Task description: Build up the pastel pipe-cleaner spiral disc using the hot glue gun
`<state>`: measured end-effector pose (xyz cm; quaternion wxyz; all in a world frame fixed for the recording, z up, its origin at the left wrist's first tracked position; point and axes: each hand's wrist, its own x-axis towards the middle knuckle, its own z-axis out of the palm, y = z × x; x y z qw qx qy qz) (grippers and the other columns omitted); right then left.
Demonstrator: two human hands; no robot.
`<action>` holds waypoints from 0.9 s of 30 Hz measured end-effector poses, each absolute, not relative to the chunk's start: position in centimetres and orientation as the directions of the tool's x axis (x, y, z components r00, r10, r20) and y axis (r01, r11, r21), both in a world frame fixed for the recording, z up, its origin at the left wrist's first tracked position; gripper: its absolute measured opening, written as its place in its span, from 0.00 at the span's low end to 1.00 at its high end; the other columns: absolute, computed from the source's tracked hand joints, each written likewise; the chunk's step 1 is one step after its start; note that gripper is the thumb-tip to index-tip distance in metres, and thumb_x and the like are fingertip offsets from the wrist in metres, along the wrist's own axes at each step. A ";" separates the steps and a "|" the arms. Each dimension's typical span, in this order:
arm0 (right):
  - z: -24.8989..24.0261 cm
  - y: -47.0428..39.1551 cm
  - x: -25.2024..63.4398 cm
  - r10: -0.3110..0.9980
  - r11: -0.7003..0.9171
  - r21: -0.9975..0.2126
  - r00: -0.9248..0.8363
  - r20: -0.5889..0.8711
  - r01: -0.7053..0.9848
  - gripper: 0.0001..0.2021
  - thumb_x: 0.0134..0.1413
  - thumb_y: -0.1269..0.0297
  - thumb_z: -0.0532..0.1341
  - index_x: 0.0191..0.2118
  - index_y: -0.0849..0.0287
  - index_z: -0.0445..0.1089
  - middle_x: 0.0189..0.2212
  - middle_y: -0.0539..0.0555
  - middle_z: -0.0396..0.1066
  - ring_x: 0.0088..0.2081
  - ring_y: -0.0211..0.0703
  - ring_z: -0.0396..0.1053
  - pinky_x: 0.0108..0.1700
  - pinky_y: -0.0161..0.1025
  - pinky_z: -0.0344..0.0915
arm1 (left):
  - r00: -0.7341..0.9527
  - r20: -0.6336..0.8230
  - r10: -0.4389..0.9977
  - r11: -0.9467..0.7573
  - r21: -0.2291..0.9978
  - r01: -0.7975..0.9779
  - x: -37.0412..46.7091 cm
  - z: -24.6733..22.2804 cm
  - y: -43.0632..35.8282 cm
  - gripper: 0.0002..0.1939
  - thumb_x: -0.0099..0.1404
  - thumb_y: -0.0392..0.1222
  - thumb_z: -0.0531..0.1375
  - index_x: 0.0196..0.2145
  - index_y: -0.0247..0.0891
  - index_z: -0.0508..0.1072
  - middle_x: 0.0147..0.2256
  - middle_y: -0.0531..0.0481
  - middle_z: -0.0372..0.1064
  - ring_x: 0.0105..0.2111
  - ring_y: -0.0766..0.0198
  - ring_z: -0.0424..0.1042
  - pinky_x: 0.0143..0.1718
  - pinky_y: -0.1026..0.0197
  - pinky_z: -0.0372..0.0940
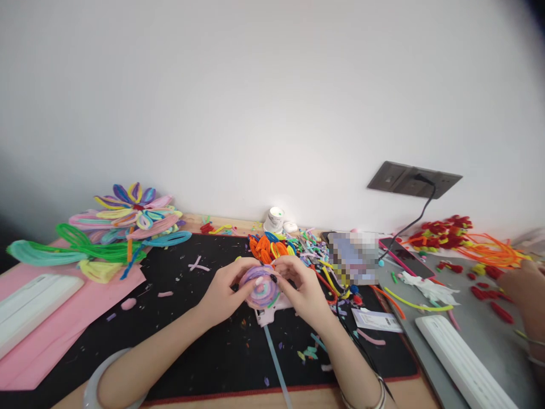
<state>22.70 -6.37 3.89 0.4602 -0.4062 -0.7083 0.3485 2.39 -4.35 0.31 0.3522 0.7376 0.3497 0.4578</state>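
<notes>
Both my hands hold a round spiral coil of fuzzy pipe cleaner (pixel 260 288), purple and pink with lighter bands, above the black mat. My left hand (pixel 227 288) pinches its left side between thumb and fingers. On the right edge, my right hand (pixel 300 284) is closed on it, with a small dark piece near the thumb tip. Just below the coil lies a pale pink hot glue gun (pixel 267 316), partly covered by the coil and my hands. A long translucent glue stick (pixel 276 359) sticks out of it toward the mat's front edge.
Looped pipe-cleaner flowers (pixel 136 207) lie at left beside pink sheets (pixel 106 304) and a white case (pixel 36 307). Colourful pipe-cleaner scraps (pixel 310 245), a white cup (pixel 275 219) and a phone (pixel 406 257) sit behind. Another person's hand (pixel 522 284) is at right, near red pieces.
</notes>
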 end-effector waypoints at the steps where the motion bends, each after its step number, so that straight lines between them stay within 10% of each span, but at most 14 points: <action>1: 3.9 -6.4 22.7 0.894 0.431 -0.862 -0.254 0.369 0.265 0.08 0.60 0.69 0.58 0.44 0.55 0.69 0.37 0.53 0.74 0.38 0.42 0.73 0.42 0.38 0.71 | 0.336 0.427 0.839 -0.506 0.840 0.196 2.4 0.3 -4.3 0.13 0.66 0.42 0.59 0.47 0.39 0.71 0.42 0.45 0.74 0.41 0.59 0.75 0.44 0.58 0.70; 27: 4.2 -6.4 22.7 0.885 0.445 -0.848 -0.283 0.369 0.288 0.07 0.59 0.72 0.58 0.41 0.57 0.70 0.36 0.52 0.74 0.36 0.40 0.71 0.40 0.36 0.69 | 0.342 0.405 0.848 -0.487 0.851 0.198 2.5 0.2 -4.3 0.12 0.66 0.42 0.58 0.47 0.40 0.70 0.43 0.46 0.73 0.40 0.61 0.75 0.41 0.60 0.69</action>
